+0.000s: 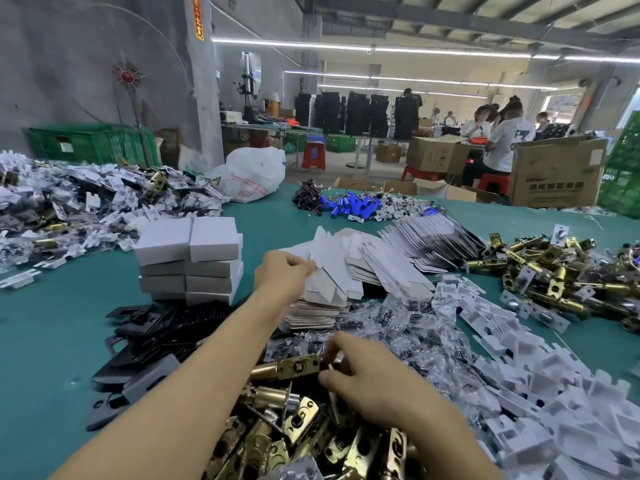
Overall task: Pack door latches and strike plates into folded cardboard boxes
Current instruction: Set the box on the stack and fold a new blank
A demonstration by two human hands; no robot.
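My left hand (282, 271) reaches forward and pinches a flat unfolded cardboard box blank (329, 271) on top of a fanned stack of blanks (391, 261). My right hand (360, 372) is closed around the end of a brass door latch (284, 368) lying on the near pile of brass latches (298, 434). Black strike plates (152, 337) lie in a heap at the left of my forearm. Folded white boxes (190, 258) stand stacked behind them.
Clear bags of small parts (408, 327) and white plastic inserts (540, 375) spread to the right. Another latch pile (561, 271) sits far right. Packaged parts (69, 206) heap at far left, blue cylinders (349, 206) beyond. People work at tables in the background.
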